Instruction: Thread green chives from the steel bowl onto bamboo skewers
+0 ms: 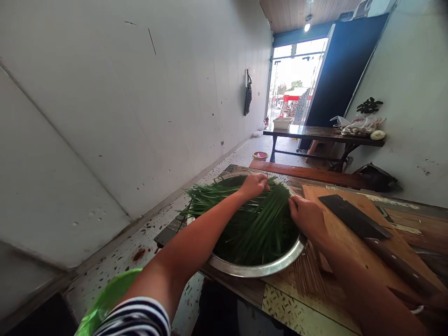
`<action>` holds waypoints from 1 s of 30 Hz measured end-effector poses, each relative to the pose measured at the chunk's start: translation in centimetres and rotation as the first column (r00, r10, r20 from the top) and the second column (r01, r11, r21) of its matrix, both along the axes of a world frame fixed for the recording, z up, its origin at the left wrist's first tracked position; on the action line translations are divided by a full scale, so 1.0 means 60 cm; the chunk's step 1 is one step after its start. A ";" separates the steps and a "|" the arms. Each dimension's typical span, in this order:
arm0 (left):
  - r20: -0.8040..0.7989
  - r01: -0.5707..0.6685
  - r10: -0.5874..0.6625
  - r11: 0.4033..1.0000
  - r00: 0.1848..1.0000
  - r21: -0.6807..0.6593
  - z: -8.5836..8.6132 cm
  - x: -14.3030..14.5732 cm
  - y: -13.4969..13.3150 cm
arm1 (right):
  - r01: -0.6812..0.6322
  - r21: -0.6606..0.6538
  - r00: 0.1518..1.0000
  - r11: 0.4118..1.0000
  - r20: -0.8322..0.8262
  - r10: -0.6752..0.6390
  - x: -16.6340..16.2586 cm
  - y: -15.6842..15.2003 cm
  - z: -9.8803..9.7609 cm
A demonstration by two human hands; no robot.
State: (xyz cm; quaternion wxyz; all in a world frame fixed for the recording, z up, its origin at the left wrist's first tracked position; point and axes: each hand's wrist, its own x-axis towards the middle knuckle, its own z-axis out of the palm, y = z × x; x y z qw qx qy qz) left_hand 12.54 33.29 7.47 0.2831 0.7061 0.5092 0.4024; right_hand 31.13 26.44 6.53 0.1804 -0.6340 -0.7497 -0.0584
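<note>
Long green garlic chives [266,224] fill a round steel basin [257,269], with one layer of blades hanging over its far left edge. Across the basin reaches my left hand [255,185], its fingers pinched closed on chives near the far side. My right hand [306,215] is closed at the basin's right rim, beside the tips of the bunch; what its curled fingers hold is hidden. To the right, a dark-bladed cleaver [353,215] with a wooden handle lies on a wooden cutting board [343,228].
Thin wooden sticks [310,273] lie between basin and board. A green plastic bag [108,298] lines something on the floor at lower left. Beyond a red-brown bench [308,175] stands another table [308,133] with a white tub [283,122] and plastic bags [362,125].
</note>
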 end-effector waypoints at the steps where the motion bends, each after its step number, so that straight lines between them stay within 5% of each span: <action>1: -0.002 -0.002 0.002 1.000 1.000 0.014 0.001 0.000 -0.001 | -0.005 0.002 1.000 1.000 -0.004 0.005 0.000 0.000 -0.001; 13: -0.024 -0.101 0.102 0.994 0.994 0.026 0.000 -0.002 0.000 | -0.026 0.023 0.998 0.999 -0.052 0.027 0.001 0.000 -0.002; 22: 0.117 -0.063 0.069 0.996 0.991 -0.059 -0.006 0.002 0.002 | -0.025 0.025 0.999 0.999 -0.035 0.026 0.001 -0.001 -0.001; 30: 0.089 -0.054 0.058 0.997 0.994 -0.052 -0.001 0.003 -0.002 | -0.022 0.046 0.999 0.999 -0.035 0.023 0.002 0.001 -0.004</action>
